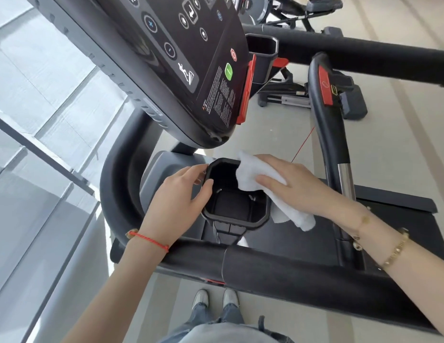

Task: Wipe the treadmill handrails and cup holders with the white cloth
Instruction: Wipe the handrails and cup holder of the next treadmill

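white cloth [260,179]: folded, draped over the right rim of the near cup holder, one corner tucked inside | near cup holder [240,222]: black, octagonal, upright, nothing seen inside | far cup holder [263,60]: same shape | near handrail [290,271], far handrail [364,53]: black, padded

On the treadmill console [166,100] I read a plus sign [150,23] and a minus sign [169,49] in round buttons. The block of warning print [219,94] is too small for me to read.
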Action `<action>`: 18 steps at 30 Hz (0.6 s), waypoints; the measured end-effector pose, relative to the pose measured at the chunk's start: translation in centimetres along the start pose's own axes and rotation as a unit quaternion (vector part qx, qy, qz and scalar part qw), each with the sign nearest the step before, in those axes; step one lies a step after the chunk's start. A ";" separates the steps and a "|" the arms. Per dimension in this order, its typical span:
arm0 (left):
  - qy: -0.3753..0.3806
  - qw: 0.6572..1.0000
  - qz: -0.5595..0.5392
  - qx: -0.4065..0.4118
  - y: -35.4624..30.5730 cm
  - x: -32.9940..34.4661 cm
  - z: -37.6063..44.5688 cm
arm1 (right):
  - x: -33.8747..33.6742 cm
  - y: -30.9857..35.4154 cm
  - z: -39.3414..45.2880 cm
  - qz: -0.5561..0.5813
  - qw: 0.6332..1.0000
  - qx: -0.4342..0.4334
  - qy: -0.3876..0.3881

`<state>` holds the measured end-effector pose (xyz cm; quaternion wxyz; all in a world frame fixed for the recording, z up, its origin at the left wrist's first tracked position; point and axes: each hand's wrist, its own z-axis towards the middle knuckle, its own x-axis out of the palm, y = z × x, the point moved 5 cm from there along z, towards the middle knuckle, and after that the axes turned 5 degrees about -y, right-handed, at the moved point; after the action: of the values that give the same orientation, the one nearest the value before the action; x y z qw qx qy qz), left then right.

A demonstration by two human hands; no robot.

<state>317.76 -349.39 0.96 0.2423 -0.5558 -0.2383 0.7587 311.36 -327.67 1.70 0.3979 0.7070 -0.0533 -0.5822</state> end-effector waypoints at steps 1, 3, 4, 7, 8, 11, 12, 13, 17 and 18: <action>0.000 1.000 0.003 0.003 0.0 0.0 0.1 | 0.2 0.4 0.5 -0.014 1.000 -0.009 0.011; -0.001 1.000 0.006 0.008 -0.2 0.0 0.1 | 1.2 1.9 2.5 -0.079 0.996 -0.037 0.034; -0.002 1.000 0.007 0.009 -0.2 0.0 0.1 | 1.9 2.8 3.6 -0.115 0.991 -0.052 0.036; -0.007 1.000 0.010 0.014 -0.3 -0.1 0.1 | 3.0 4.4 5.1 -0.179 0.980 -0.088 0.019; -0.007 1.000 0.010 0.014 -0.3 -0.1 0.1 | 2.8 4.1 4.8 -0.180 0.980 -0.087 0.013; 0.002 1.000 0.015 0.011 -0.1 -0.2 0.0 | 1.2 1.3 2.4 -0.111 0.993 -0.042 0.000; 0.005 1.000 0.016 0.010 -0.1 -0.2 0.0 | 0.5 0.5 1.6 -0.078 0.997 -0.026 -0.005; 0.005 1.000 0.016 0.008 -0.1 -0.2 0.0 | 0.2 0.1 1.3 -0.058 0.998 -0.017 -0.006; 0.001 1.000 0.010 0.006 -0.2 -0.2 0.1 | 1.4 2.6 3.9 -0.117 0.992 -0.047 0.021; -0.001 1.000 0.011 0.006 -0.2 -0.2 0.1 | 1.9 3.5 4.7 -0.134 0.989 -0.053 0.026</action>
<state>317.72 -349.32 1.25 0.2368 -0.5563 -0.2280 0.7632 309.21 -333.43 2.33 0.3547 0.7006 0.0831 -0.6135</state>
